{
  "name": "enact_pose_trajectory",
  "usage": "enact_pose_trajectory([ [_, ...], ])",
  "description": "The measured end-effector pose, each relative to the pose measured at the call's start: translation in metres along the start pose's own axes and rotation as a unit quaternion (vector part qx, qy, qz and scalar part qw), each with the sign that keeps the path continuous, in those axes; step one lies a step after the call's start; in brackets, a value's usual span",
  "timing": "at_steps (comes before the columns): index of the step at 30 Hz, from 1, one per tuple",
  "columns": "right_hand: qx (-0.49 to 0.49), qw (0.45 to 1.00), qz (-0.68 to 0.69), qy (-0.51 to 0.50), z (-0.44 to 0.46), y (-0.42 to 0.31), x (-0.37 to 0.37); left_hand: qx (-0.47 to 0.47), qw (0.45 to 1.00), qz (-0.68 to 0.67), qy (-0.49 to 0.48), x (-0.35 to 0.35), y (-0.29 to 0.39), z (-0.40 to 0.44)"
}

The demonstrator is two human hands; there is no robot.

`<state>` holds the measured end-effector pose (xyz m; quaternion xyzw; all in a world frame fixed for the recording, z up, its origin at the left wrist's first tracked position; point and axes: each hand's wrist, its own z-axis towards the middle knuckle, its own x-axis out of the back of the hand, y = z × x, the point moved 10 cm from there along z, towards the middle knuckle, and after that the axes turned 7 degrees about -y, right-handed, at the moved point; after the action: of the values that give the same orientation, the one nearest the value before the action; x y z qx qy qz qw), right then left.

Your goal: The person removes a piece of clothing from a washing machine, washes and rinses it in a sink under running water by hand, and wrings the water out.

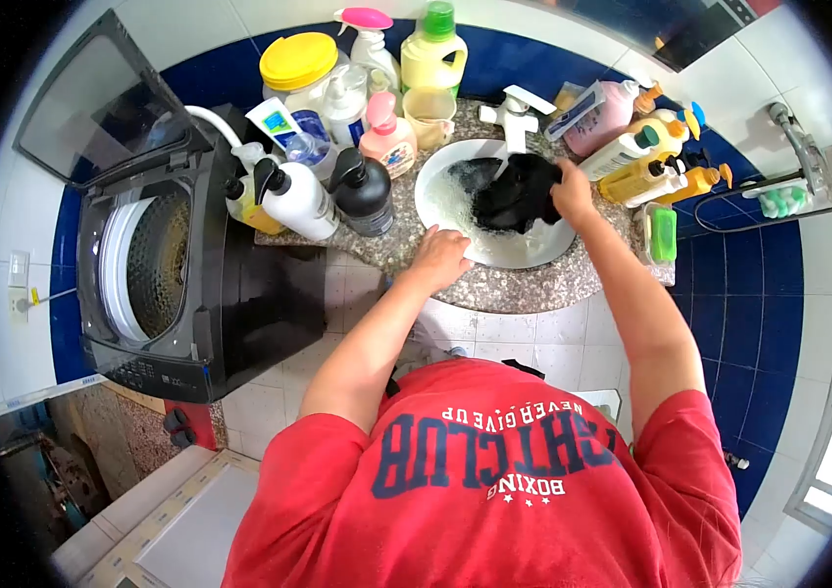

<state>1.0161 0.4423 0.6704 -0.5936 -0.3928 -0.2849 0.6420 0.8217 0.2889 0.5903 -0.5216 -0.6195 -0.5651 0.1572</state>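
A wet black cloth (519, 194) lies bunched in the white washbasin (423, 211), partly in foamy water. My right hand (573, 193) is closed on the cloth's right side, near the basin's right rim; its fingertips are partly hidden by the fabric. At the basin's front left rim, my left hand (440, 257) rests with its fingers stretched out and holds nothing. Above the cloth stands a white tap (511, 118), its spout pointing down at the basin. Whether the cloth is a garment, and which kind, I cannot tell.
Several bottles crowd the speckled countertop (524, 292), among them a black pump bottle (365, 192) and a pink pump bottle (388, 137). A green soap bar (662, 233) sits at the right. An open top-loading washing machine (249, 304) stands left.
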Motion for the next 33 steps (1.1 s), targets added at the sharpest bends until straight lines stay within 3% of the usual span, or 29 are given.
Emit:
enact_pose_trajectory([
  [3, -0.015, 1.0, 0.004, -0.012, -0.001, -0.009, 0.01, -0.025, 0.999, 0.02, 0.008, -0.013, -0.006, -0.002],
  [5, 0.052, 0.997, 0.056, 0.01, 0.007, -0.058, 0.072, -0.033, 0.999, 0.013, 0.014, -0.013, -0.007, -0.001],
  [6, -0.076, 0.992, 0.099, -0.017, -0.012, -0.104, 0.117, -0.036, 0.999, 0.022, 0.011, -0.014, -0.006, -0.002],
  [7, 0.031, 0.998, -0.029, 0.043, 0.011, -0.116, 0.16, -0.039, 0.999, 0.03, 0.009, -0.015, -0.005, -0.001],
  [8, -0.005, 1.0, 0.016, -0.008, 0.0, -0.156, 0.199, -0.044, 0.998, 0.031, 0.01, -0.017, -0.005, 0.0],
  [9, 0.083, 0.996, 0.009, 0.027, 0.019, -0.165, 0.245, -0.043, 0.998, 0.028, 0.024, -0.018, -0.007, 0.001],
  [12, 0.142, 0.982, 0.107, 0.064, 0.0, -0.261, 0.339, -0.039, 0.998, 0.03, 0.027, -0.014, -0.005, -0.001],
  [16, 0.224, 0.955, 0.16, 0.109, -0.011, -0.336, 0.411, -0.04, 0.998, 0.043, 0.022, -0.009, -0.001, -0.002],
  [21, 0.262, 0.936, 0.184, 0.147, -0.022, -0.356, 0.444, -0.042, 0.997, 0.045, 0.045, -0.011, -0.004, -0.003],
  [27, 0.182, 0.963, 0.164, 0.112, 0.001, -0.269, 0.392, -0.061, 0.996, 0.03, 0.061, -0.01, -0.004, -0.004],
  [29, 0.094, 0.99, 0.098, 0.038, 0.01, -0.192, 0.304, -0.064, 0.996, 0.024, 0.058, -0.011, -0.005, -0.004],
  [30, 0.244, 0.953, -0.155, 0.091, 0.006, -0.167, 0.26, -0.068, 0.996, 0.021, 0.056, -0.011, -0.004, -0.004],
  [31, -0.099, 0.989, -0.094, -0.049, 0.013, -0.107, 0.191, -0.066, 0.996, 0.02, 0.055, -0.011, -0.004, -0.004],
  [32, 0.006, 1.0, -0.021, -0.007, -0.004, -0.103, 0.14, -0.067, 0.996, 0.017, 0.058, -0.01, -0.004, -0.005],
  [33, 0.033, 0.996, 0.056, -0.061, -0.019, -0.096, 0.093, -0.067, 0.996, 0.014, 0.062, -0.01, -0.004, -0.005],
])
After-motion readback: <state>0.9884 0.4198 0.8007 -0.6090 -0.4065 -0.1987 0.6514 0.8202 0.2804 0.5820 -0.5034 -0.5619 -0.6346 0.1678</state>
